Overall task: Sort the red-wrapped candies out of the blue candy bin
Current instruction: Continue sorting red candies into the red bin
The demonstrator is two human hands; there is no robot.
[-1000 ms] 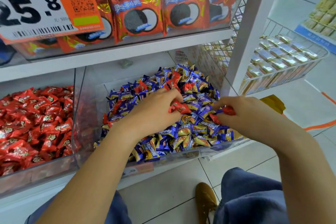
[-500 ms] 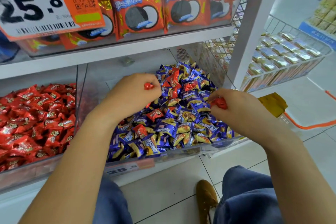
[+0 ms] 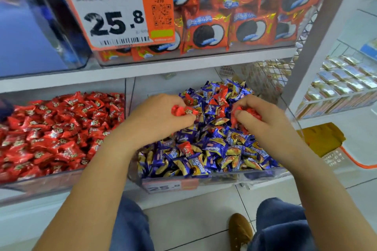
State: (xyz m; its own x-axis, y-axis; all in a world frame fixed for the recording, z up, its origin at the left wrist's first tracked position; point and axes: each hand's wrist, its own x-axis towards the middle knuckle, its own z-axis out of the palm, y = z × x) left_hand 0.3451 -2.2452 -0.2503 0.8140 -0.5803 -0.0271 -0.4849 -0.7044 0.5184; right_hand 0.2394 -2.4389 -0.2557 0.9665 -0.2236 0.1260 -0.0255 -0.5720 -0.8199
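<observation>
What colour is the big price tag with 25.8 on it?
The price tag is orange with a white panel and black numbers, seen in the head view.

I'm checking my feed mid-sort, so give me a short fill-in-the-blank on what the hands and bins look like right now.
1. Both the left hand and the right hand hold candies wrapped in ____.
2. The bin of all-red candies sits to the ____ of the blue candy bin.
3. A loose red candy lies among the blue ones, between the two ____.
4. The big price tag above reads ____.

Missing words: red; left; forearms; 25.8
</observation>
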